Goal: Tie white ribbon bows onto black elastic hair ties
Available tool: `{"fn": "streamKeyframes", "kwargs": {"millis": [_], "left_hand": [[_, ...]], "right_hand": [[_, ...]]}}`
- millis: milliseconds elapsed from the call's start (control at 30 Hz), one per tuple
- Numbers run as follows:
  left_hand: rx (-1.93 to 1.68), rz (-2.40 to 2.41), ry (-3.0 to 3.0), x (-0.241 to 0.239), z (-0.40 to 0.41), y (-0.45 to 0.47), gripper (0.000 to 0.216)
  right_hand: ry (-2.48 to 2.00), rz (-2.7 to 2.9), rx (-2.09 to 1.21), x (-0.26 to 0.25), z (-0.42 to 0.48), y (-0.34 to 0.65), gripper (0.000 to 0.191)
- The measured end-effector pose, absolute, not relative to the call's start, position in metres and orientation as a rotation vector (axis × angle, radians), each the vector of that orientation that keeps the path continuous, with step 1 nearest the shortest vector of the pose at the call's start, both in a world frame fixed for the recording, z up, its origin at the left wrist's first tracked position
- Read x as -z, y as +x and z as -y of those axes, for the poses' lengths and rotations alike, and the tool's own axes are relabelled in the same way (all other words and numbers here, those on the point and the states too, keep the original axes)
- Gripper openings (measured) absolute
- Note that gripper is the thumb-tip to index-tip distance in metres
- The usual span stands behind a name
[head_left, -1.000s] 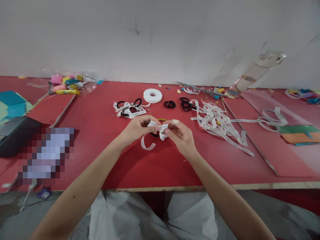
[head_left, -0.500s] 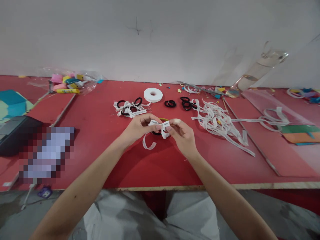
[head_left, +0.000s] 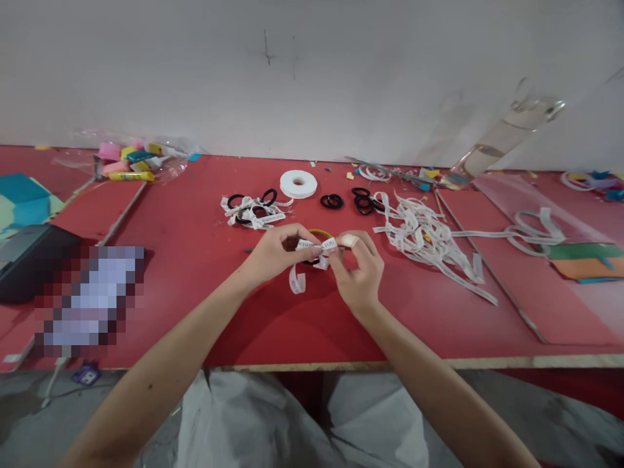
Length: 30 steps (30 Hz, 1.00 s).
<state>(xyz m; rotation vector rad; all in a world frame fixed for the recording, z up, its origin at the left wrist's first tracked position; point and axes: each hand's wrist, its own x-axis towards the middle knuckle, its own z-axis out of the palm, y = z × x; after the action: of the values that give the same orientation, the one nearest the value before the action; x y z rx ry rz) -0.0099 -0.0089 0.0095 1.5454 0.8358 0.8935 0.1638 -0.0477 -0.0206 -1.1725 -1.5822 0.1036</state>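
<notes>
Between my two hands is a white printed ribbon (head_left: 298,281) shaped into a bow, with a loose tail hanging below. My left hand (head_left: 279,253) pinches the bow's left side between thumb and fingers. On its right side, my right hand (head_left: 359,268) pinches the ribbon; a pale wrap covers one of its fingers. Part of a black hair tie shows under the bow, mostly hidden by my fingers. Just behind lies a yellow ring (head_left: 320,233), partly covered. Finished-looking black hair ties with white bows (head_left: 254,211) lie beyond my left hand.
A heap of printed ribbon (head_left: 422,231) lies on the right. Plain black hair ties (head_left: 332,201) and a white tape roll (head_left: 298,184) sit behind my hands. Scissors (head_left: 390,170) and a tilted glass bottle (head_left: 502,146) are at the back. A blurred phone-like slab (head_left: 97,296) lies left.
The bow has shifted slightly right, and its hanging tail has swung right and curls more tightly. My right-hand fingers have curled in closer around the ribbon.
</notes>
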Motion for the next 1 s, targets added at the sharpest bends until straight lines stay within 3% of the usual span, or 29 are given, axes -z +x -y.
{"fn": "streamKeyframes", "kwargs": {"millis": [167, 433, 833, 1000], "left_hand": [[-0.899, -0.828, 1.532, -0.009, 0.008, -0.01, 0.029], [-0.901, -0.85, 1.591, -0.006, 0.008, -0.012, 0.03], [-0.918, -0.896, 1.659, 0.001, 0.009, -0.008, 0.023], [-0.918, -0.912, 1.67, -0.001, 0.009, -0.008, 0.022]], "right_hand": [[-1.189, 1.605, -0.045, 0.022, 0.047, 0.164, 0.006], [-1.193, 1.641, -0.328, 0.02, 0.045, 0.166, 0.006], [-1.235, 1.65, -0.049, 0.022, 0.045, 0.163, 0.009], [-1.231, 1.676, -0.164, 0.024, 0.044, 0.166, 0.007]]}}
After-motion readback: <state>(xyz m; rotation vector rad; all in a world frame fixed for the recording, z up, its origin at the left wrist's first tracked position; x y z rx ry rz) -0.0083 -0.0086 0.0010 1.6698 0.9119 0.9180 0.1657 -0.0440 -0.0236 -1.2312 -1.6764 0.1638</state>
